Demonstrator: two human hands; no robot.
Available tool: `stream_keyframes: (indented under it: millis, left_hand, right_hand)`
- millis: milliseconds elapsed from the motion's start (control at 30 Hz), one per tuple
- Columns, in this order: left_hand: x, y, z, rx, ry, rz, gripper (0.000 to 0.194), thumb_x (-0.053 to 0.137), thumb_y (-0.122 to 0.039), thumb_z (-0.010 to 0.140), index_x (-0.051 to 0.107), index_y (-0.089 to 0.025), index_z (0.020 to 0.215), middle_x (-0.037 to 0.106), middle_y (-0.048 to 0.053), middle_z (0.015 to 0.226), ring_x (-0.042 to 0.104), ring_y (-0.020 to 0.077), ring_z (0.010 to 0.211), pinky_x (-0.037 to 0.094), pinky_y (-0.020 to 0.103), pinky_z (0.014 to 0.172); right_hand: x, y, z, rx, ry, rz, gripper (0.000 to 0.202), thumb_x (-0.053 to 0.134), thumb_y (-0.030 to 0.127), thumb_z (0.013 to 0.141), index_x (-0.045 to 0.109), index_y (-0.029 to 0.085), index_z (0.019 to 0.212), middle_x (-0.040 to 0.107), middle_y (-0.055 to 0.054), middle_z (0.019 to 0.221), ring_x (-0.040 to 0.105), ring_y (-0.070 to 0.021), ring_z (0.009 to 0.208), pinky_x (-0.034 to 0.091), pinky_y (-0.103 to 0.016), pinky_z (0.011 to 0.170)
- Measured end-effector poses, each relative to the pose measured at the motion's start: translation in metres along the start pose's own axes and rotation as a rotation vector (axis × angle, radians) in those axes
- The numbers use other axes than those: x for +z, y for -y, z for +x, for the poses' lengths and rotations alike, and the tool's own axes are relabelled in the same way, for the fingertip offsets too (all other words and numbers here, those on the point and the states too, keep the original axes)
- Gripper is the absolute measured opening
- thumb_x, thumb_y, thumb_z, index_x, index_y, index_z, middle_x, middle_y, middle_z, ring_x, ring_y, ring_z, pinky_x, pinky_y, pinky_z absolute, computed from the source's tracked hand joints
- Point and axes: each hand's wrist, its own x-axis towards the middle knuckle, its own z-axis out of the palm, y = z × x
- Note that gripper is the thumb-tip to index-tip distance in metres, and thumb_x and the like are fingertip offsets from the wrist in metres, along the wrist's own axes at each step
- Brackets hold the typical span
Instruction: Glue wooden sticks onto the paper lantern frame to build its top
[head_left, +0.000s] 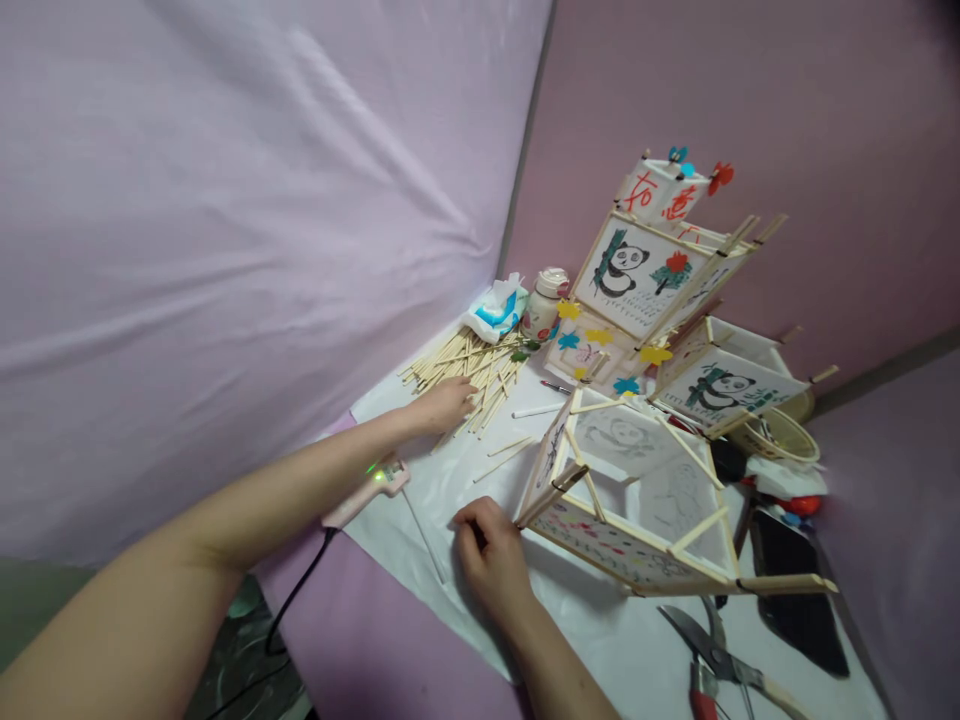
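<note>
My left hand [444,406] reaches onto a loose pile of thin wooden sticks [487,365]. Its fingers are bent and pressed together among them; what they pinch, if anything, is hidden. My right hand [491,560] rests on the white sheet with fingers curled and nothing visible in them. Just right of it lies a lantern frame [637,550] made of sticks and white drawn-on panels, tied at the corners and with short braces across them. A pale pink glue gun [367,497], its green light lit, sits under my left forearm. One white rod [424,535] extends from its tip.
Behind the frame stand a tiered panda lantern [637,280] and another panda box [727,385]. A white bottle [546,300] and a tissue pack [499,310] are near the wall. Scissors [712,650], red-handled pliers [703,690] and a black phone [799,590] occupy the right side.
</note>
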Motion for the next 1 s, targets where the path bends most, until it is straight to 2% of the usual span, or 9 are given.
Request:
stream_keyframes:
  millis: [167, 233, 333, 467, 600, 700, 767, 1000]
  left_hand:
    - [-0.013, 0.043, 0.012, -0.25, -0.099, -0.006, 0.038, 0.043, -0.019, 0.09, 0.067, -0.014, 0.119, 0.065, 0.016, 0.127, 0.058, 0.0273, 0.12, 0.045, 0.037, 0.103]
    - [-0.016, 0.059, 0.014, -0.292, -0.086, -0.022, 0.037, 0.048, -0.018, 0.086, 0.068, -0.016, 0.117, 0.068, 0.014, 0.124, 0.061, 0.0269, 0.116, 0.048, 0.036, 0.099]
    - [-0.02, 0.075, 0.015, -0.284, -0.053, -0.054, 0.036, 0.052, -0.02, 0.084, 0.07, -0.018, 0.116, 0.07, 0.01, 0.122, 0.063, 0.025, 0.113, 0.049, 0.032, 0.096]
    - [-0.022, 0.08, 0.015, -0.239, -0.047, -0.08, 0.044, 0.055, -0.027, 0.085, 0.066, -0.018, 0.126, 0.066, 0.011, 0.132, 0.061, 0.0254, 0.119, 0.047, 0.032, 0.1]
    - [-0.019, 0.079, 0.017, -0.172, -0.036, -0.081, 0.059, 0.069, -0.034, 0.074, 0.063, -0.021, 0.132, 0.057, 0.008, 0.145, 0.053, 0.0271, 0.131, 0.042, 0.032, 0.108]
    - [-0.018, 0.082, 0.021, -0.202, -0.066, -0.059, 0.046, 0.057, -0.025, 0.081, 0.068, -0.018, 0.125, 0.062, 0.01, 0.138, 0.056, 0.0269, 0.127, 0.042, 0.034, 0.109]
    - [-0.018, 0.086, 0.023, -0.24, -0.093, -0.039, 0.045, 0.048, -0.019, 0.083, 0.069, -0.016, 0.123, 0.065, 0.011, 0.133, 0.058, 0.0264, 0.124, 0.043, 0.034, 0.108]
    - [-0.018, 0.091, 0.029, -0.277, -0.106, -0.007, 0.045, 0.044, -0.02, 0.086, 0.069, -0.015, 0.123, 0.067, 0.012, 0.131, 0.061, 0.0249, 0.119, 0.046, 0.031, 0.103]
  right_hand:
    - [0.001, -0.001, 0.0, -0.013, -0.003, 0.004, 0.02, 0.047, 0.009, 0.083, 0.063, 0.02, 0.084, 0.062, -0.002, 0.081, 0.059, -0.0169, 0.077, 0.044, -0.027, 0.071]
    - [0.0, -0.001, 0.0, -0.011, 0.002, 0.005, 0.02, 0.047, 0.009, 0.083, 0.063, 0.02, 0.084, 0.063, -0.003, 0.082, 0.06, -0.017, 0.077, 0.044, -0.027, 0.071]
    - [0.0, 0.0, 0.0, -0.005, 0.003, 0.01, 0.019, 0.047, 0.01, 0.083, 0.063, 0.02, 0.084, 0.062, -0.003, 0.082, 0.059, -0.017, 0.076, 0.044, -0.027, 0.07]
    - [-0.001, 0.0, 0.0, -0.002, -0.001, 0.022, 0.02, 0.046, 0.01, 0.084, 0.063, 0.021, 0.084, 0.062, -0.002, 0.081, 0.059, -0.0171, 0.076, 0.044, -0.027, 0.071]
    - [-0.001, 0.001, 0.0, 0.007, 0.002, 0.017, 0.019, 0.047, 0.01, 0.083, 0.062, 0.021, 0.083, 0.062, -0.002, 0.082, 0.059, -0.0175, 0.077, 0.044, -0.028, 0.071]
    - [-0.001, 0.002, 0.0, 0.01, -0.004, 0.015, 0.019, 0.047, 0.009, 0.082, 0.062, 0.021, 0.083, 0.062, -0.002, 0.082, 0.059, -0.0176, 0.078, 0.044, -0.028, 0.072]
    - [-0.001, 0.002, 0.0, 0.012, -0.003, 0.013, 0.019, 0.047, 0.009, 0.082, 0.062, 0.021, 0.083, 0.063, -0.002, 0.082, 0.06, -0.0176, 0.078, 0.044, -0.028, 0.072]
    - [-0.001, 0.001, 0.001, 0.005, -0.01, 0.001, 0.02, 0.046, 0.01, 0.082, 0.063, 0.021, 0.083, 0.063, -0.003, 0.081, 0.06, -0.0173, 0.077, 0.044, -0.027, 0.072]
